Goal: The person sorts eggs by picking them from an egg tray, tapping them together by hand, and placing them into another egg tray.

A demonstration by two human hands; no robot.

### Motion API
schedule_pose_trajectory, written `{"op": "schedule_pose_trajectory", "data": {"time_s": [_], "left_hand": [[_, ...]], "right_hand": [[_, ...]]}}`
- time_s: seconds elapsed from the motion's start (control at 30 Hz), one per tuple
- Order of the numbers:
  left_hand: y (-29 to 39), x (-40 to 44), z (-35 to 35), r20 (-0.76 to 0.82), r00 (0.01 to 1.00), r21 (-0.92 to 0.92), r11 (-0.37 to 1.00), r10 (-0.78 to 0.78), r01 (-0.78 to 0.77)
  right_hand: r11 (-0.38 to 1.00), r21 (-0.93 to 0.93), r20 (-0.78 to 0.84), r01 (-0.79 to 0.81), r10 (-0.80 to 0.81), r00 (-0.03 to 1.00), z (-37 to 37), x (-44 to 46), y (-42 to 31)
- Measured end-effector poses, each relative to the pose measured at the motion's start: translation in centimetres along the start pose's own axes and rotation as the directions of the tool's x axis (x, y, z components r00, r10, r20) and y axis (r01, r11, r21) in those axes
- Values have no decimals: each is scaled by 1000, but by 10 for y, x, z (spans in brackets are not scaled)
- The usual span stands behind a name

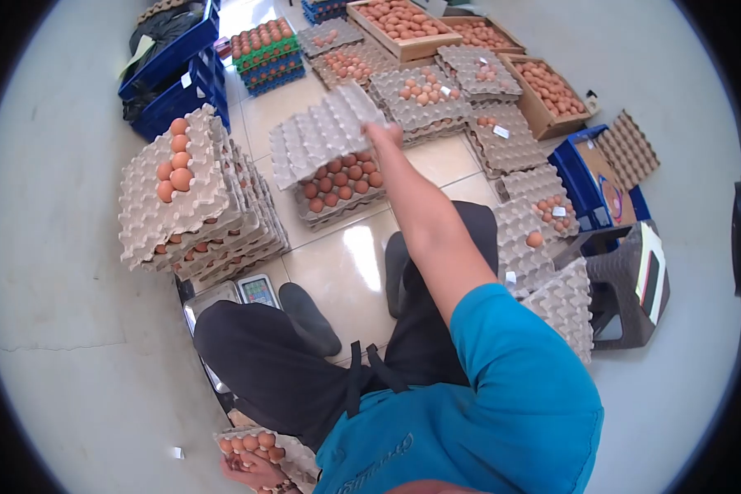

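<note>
My right hand (384,136) grips the right edge of a grey egg tray (325,132). The tray is tilted and slightly blurred, over a stack whose top tray holds rows of brown eggs (337,183). Far below, beside my hip, my left hand (255,472) rests among brown eggs (259,442) in another grey tray (302,461). Its fingers look curled, and what they hold, if anything, is hidden. To the left rises a tall stack of egg trays (198,185), with several eggs (179,160) on top.
A scale (258,290) lies by my left boot (309,319). Wooden crates of eggs (403,20) and part-filled trays (420,103) line the back and right. Blue crates (177,95) stand back left, green and blue egg racks (267,58) nearby. A dark plastic stool (626,284) is at right.
</note>
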State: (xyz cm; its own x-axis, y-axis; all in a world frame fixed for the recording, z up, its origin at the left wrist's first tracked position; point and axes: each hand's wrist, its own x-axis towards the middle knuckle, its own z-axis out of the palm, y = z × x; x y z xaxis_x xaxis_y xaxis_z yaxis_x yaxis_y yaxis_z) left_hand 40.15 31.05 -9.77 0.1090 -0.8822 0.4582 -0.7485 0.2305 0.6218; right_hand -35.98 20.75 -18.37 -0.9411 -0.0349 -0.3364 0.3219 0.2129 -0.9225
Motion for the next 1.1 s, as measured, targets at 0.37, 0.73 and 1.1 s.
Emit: {"op": "schedule_pose_trajectory", "data": {"time_s": [0.37,0.73,1.1], "left_hand": [[29,44,33,-90,984,-186,967,157,-171],[78,130,96,-247,894,-397,803,373,-445],[182,181,157,-400,813,-683,454,422,-572]], "right_hand": [[912,275,158,304,-355,921,-339,-44,-210],[965,102,-184,242,-221,958,-657,-305,-51],[980,174,-229,-92,131,965,-703,-395,112]]}}
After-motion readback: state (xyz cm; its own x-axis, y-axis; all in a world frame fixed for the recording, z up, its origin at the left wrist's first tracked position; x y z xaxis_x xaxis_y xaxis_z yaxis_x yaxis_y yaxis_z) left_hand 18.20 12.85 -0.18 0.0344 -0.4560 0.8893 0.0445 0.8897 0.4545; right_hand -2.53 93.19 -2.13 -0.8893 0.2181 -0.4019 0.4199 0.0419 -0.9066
